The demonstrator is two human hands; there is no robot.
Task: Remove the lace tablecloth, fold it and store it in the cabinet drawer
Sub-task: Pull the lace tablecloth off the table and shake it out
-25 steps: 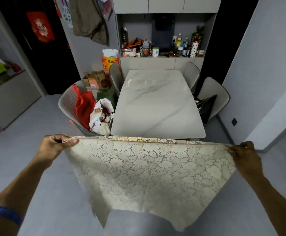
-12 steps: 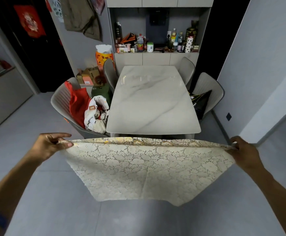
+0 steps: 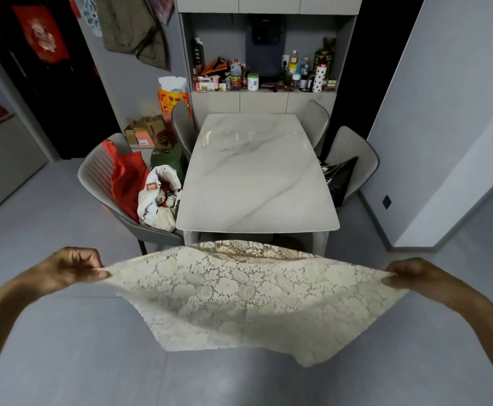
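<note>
Cream lace tablecloth (image 3: 248, 300) is held spread in the lower middle of the frame, each top corner pinched by curled fingers of the left hand (image 3: 69, 268) and right hand (image 3: 412, 273). Bare marble counter (image 3: 257, 177) is seen above it. Uneven folding could result if the sagging middle is not tensioned.

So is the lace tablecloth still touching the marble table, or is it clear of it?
Apart. The head view shows the lace tablecloth held up between both hands, with the chair and floor visible between its top edge and the marble table.
</note>
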